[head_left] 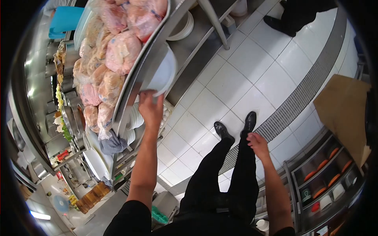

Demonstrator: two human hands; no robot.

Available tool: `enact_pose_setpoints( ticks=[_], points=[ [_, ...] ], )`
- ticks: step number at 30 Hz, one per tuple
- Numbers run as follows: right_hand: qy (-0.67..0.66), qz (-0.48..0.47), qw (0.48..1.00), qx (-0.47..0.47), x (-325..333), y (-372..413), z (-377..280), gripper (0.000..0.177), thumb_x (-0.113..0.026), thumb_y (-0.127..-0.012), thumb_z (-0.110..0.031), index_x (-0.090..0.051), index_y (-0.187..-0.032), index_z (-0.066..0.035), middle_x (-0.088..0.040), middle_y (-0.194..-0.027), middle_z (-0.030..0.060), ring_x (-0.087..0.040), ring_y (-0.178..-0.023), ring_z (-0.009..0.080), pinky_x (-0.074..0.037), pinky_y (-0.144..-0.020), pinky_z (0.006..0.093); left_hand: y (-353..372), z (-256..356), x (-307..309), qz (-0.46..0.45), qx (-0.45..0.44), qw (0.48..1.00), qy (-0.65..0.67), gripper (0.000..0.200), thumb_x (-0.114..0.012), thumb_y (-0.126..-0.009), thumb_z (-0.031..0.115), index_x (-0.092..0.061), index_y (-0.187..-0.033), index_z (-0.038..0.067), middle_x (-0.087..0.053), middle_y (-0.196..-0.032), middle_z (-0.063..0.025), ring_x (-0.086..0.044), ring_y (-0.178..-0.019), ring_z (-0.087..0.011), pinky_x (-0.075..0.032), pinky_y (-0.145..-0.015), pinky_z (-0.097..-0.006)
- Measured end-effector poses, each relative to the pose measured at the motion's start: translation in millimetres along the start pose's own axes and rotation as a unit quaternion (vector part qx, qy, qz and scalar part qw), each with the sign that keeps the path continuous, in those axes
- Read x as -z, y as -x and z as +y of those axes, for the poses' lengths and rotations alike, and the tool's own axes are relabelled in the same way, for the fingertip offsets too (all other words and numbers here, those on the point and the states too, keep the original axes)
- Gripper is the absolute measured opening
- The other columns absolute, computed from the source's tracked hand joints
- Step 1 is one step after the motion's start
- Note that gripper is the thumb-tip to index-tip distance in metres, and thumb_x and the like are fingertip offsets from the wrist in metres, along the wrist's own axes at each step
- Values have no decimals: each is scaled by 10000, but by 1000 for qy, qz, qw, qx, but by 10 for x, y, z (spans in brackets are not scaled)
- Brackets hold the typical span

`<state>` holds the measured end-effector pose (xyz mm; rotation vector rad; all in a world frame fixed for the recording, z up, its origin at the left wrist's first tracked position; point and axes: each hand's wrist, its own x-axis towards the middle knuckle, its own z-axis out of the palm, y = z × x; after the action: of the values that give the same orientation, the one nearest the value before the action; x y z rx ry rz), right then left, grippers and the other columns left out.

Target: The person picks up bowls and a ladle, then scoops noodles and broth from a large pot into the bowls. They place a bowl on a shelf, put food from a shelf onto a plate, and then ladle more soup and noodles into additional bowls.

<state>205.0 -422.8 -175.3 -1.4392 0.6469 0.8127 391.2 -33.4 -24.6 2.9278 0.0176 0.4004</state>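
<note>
My left hand (151, 107) reaches to the edge of the steel counter, its fingers closed at the rim of a white plate (163, 72). The plate is partly hidden by the counter edge, and the fingertips are slightly blurred. Just below and left of that hand is a stack of white plates (136, 120). Above it, a metal tray is heaped with plastic-wrapped raw meat (122, 51), probably poultry. My right hand (258, 143) hangs in front of my leg, fingers loosely bent, with nothing visible in it.
A grey cloth (113, 143) lies at the counter's near corner. More white dishes (185, 27) sit on the shelf beneath. A grated drain (291, 114) crosses the tiled floor. At right are a cardboard box (340, 114) and a rack with orange-rimmed dishes (321, 165). Another person's shoe (275, 24) is ahead.
</note>
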Motion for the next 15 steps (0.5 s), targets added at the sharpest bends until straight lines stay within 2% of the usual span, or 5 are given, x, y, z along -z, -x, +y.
enact_pose_setpoints(
  ticks=[6,8,11,13,15],
  points=[
    [-109,-129,982,84,-478,426,-1677,560,-556,-947,-375,-423,-1395,-67,-587,-1218,102,-601,-789,142,-505,-655,272,908,618,397,-118,-52,982,140,332,-813,-668,143,-628,-929,55,-617,-925,-104,-632,-816,-309,-531,-699,-396],
    [-176,-140,974,-5,-681,656,-2139,631,-570,-940,-344,-318,-1446,-65,-553,-1254,120,-619,-820,178,-519,-617,291,1268,773,589,-194,-43,970,139,336,-794,-707,259,-624,-942,89,-612,-944,-83,-641,-794,-273,-552,-680,-378],
    [-13,-161,987,4,-738,752,-1989,596,-491,-804,-48,-370,-1387,-36,-587,-1101,171,-640,-801,224,-506,-433,304,1461,1137,1194,-236,-59,952,184,280,-746,-765,229,-605,-970,100,-594,-994,-71,-646,-809,-264,-557,-654,-367],
    [-64,-148,981,104,-682,860,-1618,573,-475,-787,-21,-395,-1351,45,-562,-1211,174,-579,-1086,266,-490,-893,341,1526,1247,1586,-241,-23,945,218,299,-726,-793,233,-606,-1037,108,-585,-1084,-81,-651,-845,-264,-564,-683,-365],
    [-80,-155,981,82,-651,1249,-1845,601,-472,-745,0,-408,-1339,67,-542,-1261,172,-520,-1186,276,-377,-1031,332,1430,1380,2146,-205,32,943,260,325,-687,-847,234,-593,-1131,106,-556,-1189,-89,-657,-858,-253,-568,-709,-361]
  ],
)
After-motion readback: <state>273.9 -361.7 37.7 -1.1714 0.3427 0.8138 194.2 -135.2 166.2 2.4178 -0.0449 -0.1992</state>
